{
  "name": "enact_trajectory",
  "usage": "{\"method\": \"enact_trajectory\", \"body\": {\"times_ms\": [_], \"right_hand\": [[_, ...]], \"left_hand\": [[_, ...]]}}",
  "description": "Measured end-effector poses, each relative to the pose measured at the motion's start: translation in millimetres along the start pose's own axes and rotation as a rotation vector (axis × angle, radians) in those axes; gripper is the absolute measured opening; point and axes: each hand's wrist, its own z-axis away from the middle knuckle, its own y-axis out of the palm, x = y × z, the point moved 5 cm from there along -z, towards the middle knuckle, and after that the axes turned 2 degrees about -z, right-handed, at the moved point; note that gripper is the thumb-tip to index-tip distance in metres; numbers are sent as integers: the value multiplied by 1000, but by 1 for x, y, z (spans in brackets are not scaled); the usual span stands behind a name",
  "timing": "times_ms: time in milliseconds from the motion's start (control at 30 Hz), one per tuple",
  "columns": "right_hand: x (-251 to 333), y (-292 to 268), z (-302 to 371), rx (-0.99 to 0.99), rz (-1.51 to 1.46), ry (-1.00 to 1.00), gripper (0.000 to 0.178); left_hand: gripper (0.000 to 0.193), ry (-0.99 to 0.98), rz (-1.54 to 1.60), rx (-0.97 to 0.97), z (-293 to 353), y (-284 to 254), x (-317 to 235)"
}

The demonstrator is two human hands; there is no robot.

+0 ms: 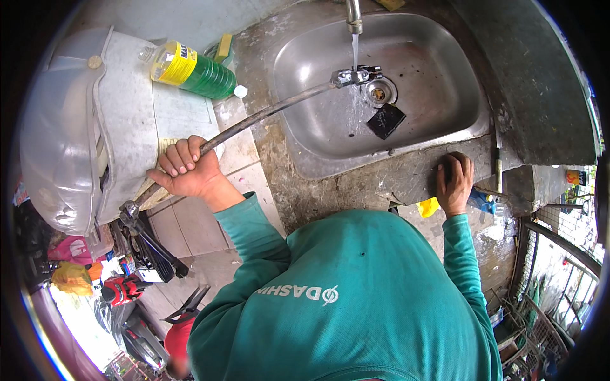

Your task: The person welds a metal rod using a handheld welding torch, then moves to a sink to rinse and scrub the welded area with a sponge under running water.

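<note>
My left hand (196, 173) is wrapped round a long metal bar (273, 108) that slants up and right across the counter. The bar's shiny jointed metal head (358, 75) is in the stainless steel sink (438, 57), under water running from the tap (354, 18). Its other end, beyond my hand at lower left, meets another metal piece; how they join is unclear. My right hand (455, 183) rests on the counter's front edge, fingers extended and nothing visible in it. A black square pad (386, 121) lies in the sink beside the drain (379, 93).
A bottle of green liquid (194, 68) lies at the left, beside a yellow sponge (223, 47). A large translucent plastic cover (63, 140) stands far left. Below it are black tool parts (159, 251) and a red tool (124, 289). Wire racks (540, 324) stand lower right.
</note>
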Motion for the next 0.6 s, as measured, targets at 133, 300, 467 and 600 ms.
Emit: {"method": "enact_trajectory", "body": {"times_ms": [133, 300, 467, 600], "right_hand": [[0, 0, 0, 4, -15, 4, 23], [0, 0, -1, 2, -20, -9, 23], [0, 0, -2, 7, -24, -1, 24], [-2, 1, -2, 9, -29, -6, 24]], "left_hand": [[65, 10, -12, -8, 0, -3, -6], [65, 29, -19, -33, 1, -6, -11], [67, 33, -35, -90, 0, -12, -14], [70, 14, -25, -121, 0, -12, -14]]}}
